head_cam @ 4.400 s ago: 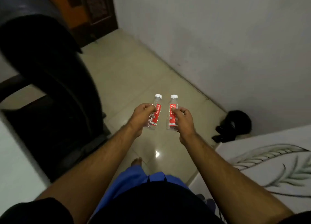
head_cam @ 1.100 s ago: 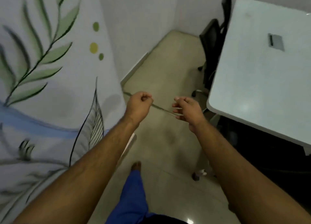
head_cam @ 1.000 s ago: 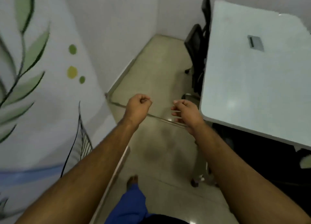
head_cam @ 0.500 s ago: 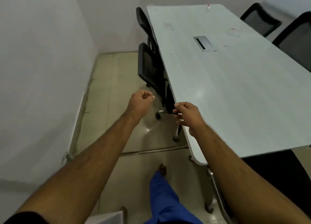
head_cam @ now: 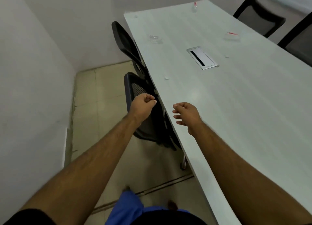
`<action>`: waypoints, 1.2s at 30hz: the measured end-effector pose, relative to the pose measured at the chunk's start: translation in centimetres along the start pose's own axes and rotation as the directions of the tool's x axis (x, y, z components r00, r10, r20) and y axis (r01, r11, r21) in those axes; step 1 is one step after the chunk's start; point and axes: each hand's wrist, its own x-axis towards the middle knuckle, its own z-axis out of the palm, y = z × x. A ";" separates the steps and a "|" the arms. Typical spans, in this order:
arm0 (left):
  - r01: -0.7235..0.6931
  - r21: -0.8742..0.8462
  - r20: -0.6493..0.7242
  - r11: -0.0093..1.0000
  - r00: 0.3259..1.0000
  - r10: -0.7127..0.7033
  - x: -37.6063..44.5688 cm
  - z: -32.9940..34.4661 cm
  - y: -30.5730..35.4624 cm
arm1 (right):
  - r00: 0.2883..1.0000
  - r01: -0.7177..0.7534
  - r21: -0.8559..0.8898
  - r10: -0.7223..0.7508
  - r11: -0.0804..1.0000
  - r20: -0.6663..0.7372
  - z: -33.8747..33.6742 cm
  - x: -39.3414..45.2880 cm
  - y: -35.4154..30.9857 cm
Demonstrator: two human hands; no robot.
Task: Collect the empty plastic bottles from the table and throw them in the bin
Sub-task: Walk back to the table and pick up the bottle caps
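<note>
Three clear plastic bottles are on the long white table [head_cam: 244,106]. One bottle [head_cam: 155,38] lies flat near the far left edge. A red-labelled bottle [head_cam: 231,35] lies flat at the far right. A third bottle [head_cam: 195,5] with a red label stands at the far end. My left hand [head_cam: 143,106] is closed in a loose fist over a black chair, holding nothing. My right hand [head_cam: 185,114] hovers above the table's near left edge, fingers apart and empty. No bin is in view.
Two black mesh chairs [head_cam: 140,96] are tucked in along the table's left side, and two more chairs [head_cam: 260,15] stand at the far right. A metal cable hatch [head_cam: 202,57] sits in the table's middle. Small bottle caps [head_cam: 166,78] lie on the table. A white wall borders the narrow tiled floor on the left.
The two red-labelled bottles held 4.4 s ago are gone from my hands. I have turned from the painted wall to face the table. My right hand has opened over its edge.
</note>
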 end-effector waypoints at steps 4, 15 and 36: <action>-0.056 0.045 0.090 0.997 0.995 0.051 10.3 -0.7 -0.3 | 0.993 0.001 0.005 0.000 1.000 -0.115 3.7 8.6 -1.7; -0.179 0.208 0.426 0.962 0.901 0.076 36.0 -0.8 -0.3 | 0.865 -0.167 0.034 0.163 0.985 -0.475 13.2 29.6 -5.0; -0.317 0.320 0.578 0.893 0.812 0.081 57.1 4.7 3.4 | 0.758 -0.168 -0.127 0.045 0.978 -0.650 14.8 49.8 -8.9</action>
